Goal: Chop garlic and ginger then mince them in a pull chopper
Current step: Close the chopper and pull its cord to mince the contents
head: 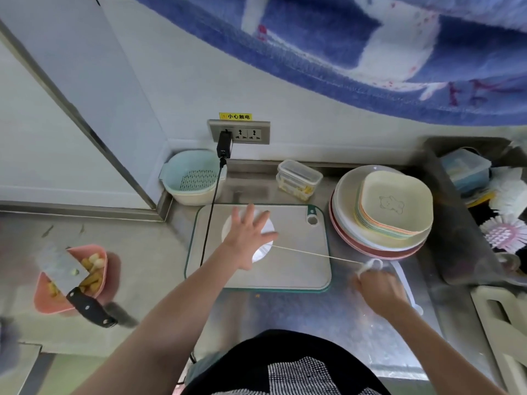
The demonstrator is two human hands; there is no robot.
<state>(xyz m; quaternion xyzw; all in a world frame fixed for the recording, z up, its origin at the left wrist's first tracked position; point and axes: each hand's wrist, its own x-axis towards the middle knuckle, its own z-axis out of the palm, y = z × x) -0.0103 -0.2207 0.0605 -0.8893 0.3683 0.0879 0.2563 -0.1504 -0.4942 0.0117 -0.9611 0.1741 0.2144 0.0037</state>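
A white pull chopper [263, 249] stands on the grey cutting board [296, 269] in the middle of the counter. My left hand [246, 232] presses flat on its lid with the fingers spread. A thin cord [316, 254] runs taut from the chopper to the right. My right hand [376, 283] grips the white pull handle [370, 265] at the cord's end, off the board's right edge. What is inside the chopper is hidden. At the left, a cleaver [68, 276] lies across a pink bowl [42, 297] with garlic and ginger pieces [92, 269].
A stack of plates and square dishes [385, 212] stands right of the board. Behind it sit a clear lidded box [299, 179] and a teal colander bowl [192, 178]. A black charger cable [209, 223] crosses the board's left side. The sink [484, 212] with brushes is at the right.
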